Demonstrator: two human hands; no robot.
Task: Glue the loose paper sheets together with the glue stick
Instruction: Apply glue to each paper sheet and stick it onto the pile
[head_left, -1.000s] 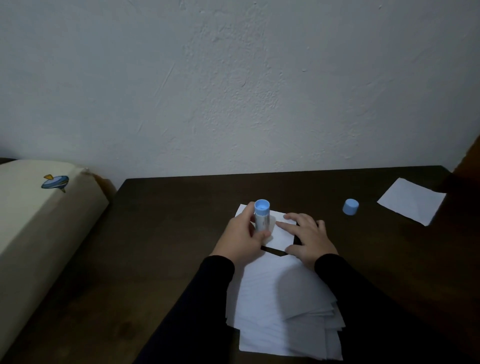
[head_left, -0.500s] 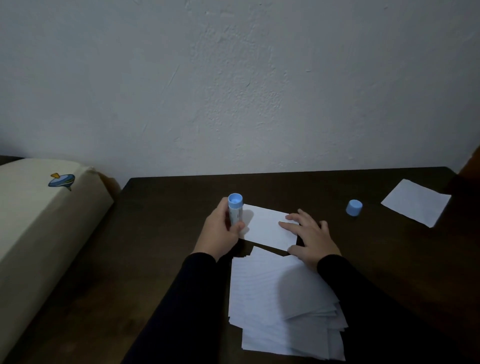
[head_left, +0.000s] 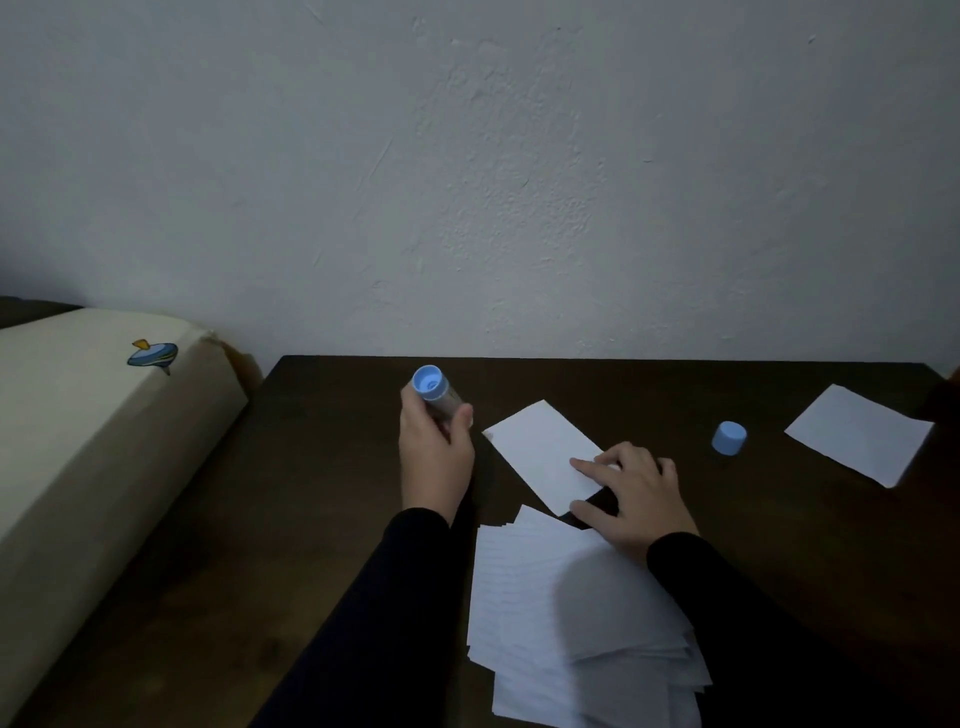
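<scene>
Left hand (head_left: 434, 457) off the paper, fingers (head_left: 462, 421) curled round the uncapped glue stick (head_left: 435, 388), tilted above the dark table (head_left: 322, 519). Right hand (head_left: 636, 493) with fingers straight, pressing the near corner of a small paper slip (head_left: 540, 452). Loose sheet stack (head_left: 566, 623) nearer, partly under the right wrist. Blue cap (head_left: 729, 438) and another slip (head_left: 860, 434) well right.

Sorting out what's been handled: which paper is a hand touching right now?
The small sheet in the middle, under the right hand. The far-right sheet lies alone; the stack sits nearer, untouched by fingers.
</scene>
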